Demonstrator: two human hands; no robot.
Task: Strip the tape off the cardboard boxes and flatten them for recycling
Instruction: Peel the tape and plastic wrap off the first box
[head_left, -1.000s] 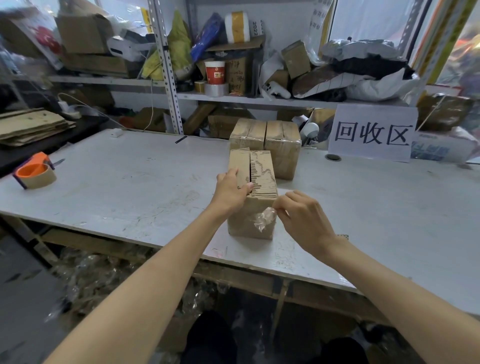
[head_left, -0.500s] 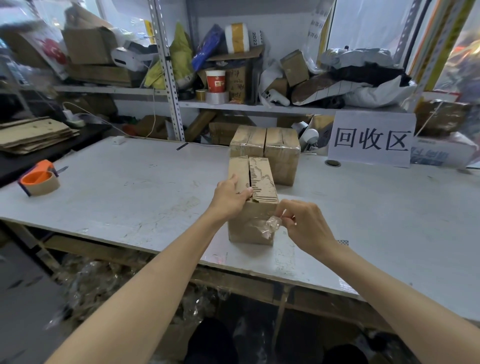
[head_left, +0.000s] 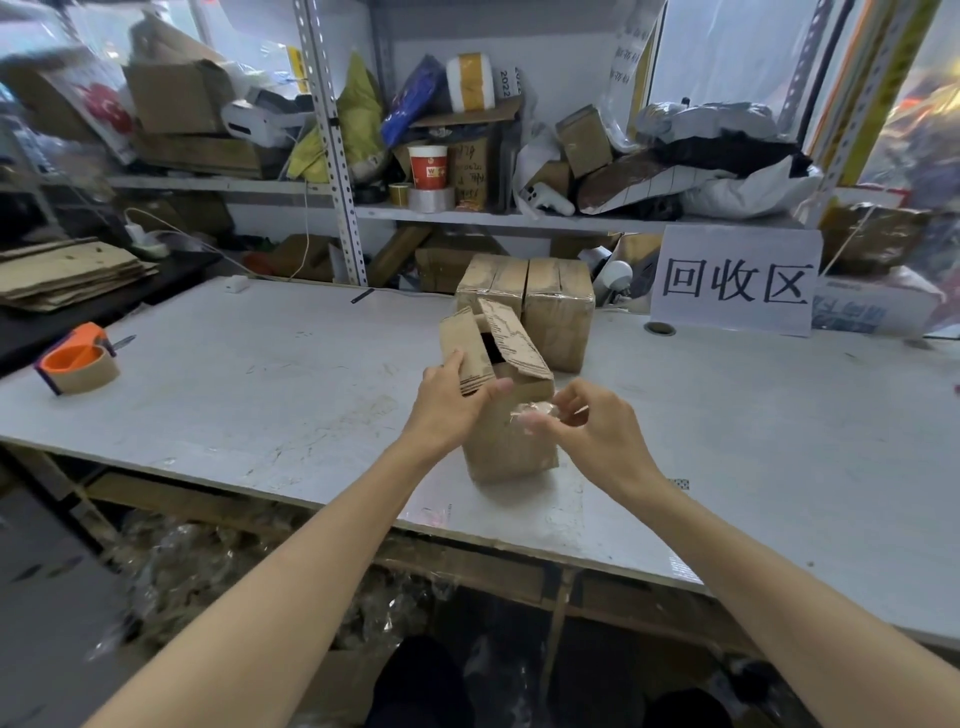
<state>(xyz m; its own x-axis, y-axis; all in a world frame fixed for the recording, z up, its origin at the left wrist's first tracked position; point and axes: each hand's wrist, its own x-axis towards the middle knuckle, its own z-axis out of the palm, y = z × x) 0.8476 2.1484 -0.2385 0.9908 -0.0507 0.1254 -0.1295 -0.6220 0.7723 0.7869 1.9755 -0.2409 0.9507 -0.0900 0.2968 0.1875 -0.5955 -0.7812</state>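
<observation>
A small brown cardboard box (head_left: 506, 447) stands near the front edge of the white table (head_left: 260, 384). Its two top flaps are partly raised, showing a dark gap between them. My left hand (head_left: 449, 402) grips the left flap at the box's near top corner. My right hand (head_left: 592, 431) pinches a crumpled strip of clear tape (head_left: 535, 413) at the box's upper right front. Two taped-up boxes (head_left: 530, 306) stand side by side just behind it.
An orange tape dispenser (head_left: 78, 361) sits at the table's left edge. Flattened cardboard (head_left: 62, 273) is stacked on a dark surface at far left. A white sign (head_left: 735, 280) leans at the back right. Cluttered shelves (head_left: 467, 213) run behind the table.
The box's top flaps have come up and apart. My right hand has pulled the clear tape up off the box's front, and my left hand has shifted onto the left flap.
</observation>
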